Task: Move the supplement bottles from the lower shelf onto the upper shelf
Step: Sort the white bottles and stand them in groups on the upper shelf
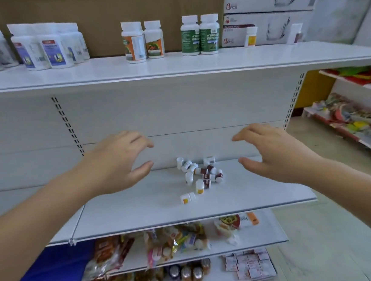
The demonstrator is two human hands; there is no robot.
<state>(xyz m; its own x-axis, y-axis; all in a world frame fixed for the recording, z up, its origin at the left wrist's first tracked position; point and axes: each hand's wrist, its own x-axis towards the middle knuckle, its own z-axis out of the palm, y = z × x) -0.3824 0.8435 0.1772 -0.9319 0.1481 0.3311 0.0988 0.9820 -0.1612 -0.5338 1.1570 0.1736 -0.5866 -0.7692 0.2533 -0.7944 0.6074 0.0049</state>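
We are looking at bottles [199,177], small, white-capped and cylindrical, lying tumbled on the smooth white lower shelf [130,211], between our hands and beyond them. Our left hand [115,161] and right hand [276,153] are hovering wide apart, fingers loosely curved, holding nothing. Overhead, big bottles [209,36] are standing on the upper shelf [108,71]; crinkly snack bags [172,241] are lying underneath.

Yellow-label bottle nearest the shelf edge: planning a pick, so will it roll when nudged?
Probably rolls: the yellow-label bottle lies on its side on the smooth lower shelf. Likely light, being small and plastic-looking.
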